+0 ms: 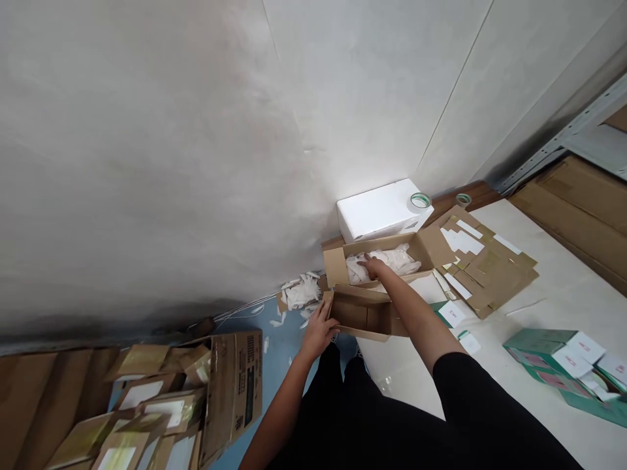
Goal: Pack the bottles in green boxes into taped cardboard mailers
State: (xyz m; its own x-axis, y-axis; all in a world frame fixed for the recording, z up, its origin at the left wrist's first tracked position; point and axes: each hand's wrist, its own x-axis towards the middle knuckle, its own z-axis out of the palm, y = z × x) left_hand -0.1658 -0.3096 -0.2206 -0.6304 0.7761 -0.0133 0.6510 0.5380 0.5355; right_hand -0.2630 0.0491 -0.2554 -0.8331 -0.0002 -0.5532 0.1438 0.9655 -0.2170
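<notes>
My left hand (318, 330) grips the left end of an open cardboard box (365, 295), with the thumb on its rim. Inside, the part of this box that shows is bare brown cardboard. My right hand (375, 266) reaches over it into a second open cardboard box (335, 264) just behind. White crumpled packing pieces (399, 258) lie in that second box. The fingers of my right hand are apart and touch the packing; their lower parts are partly hidden.
Behind stands a white box (375, 212) with a tape roll (420, 201) on top, against the wall. Flattened cardboard (490, 267) and green boxes (533, 346) lie on the white table (411, 375). White scraps (301, 292) litter the floor. A large carton (235, 385) holds small boxes.
</notes>
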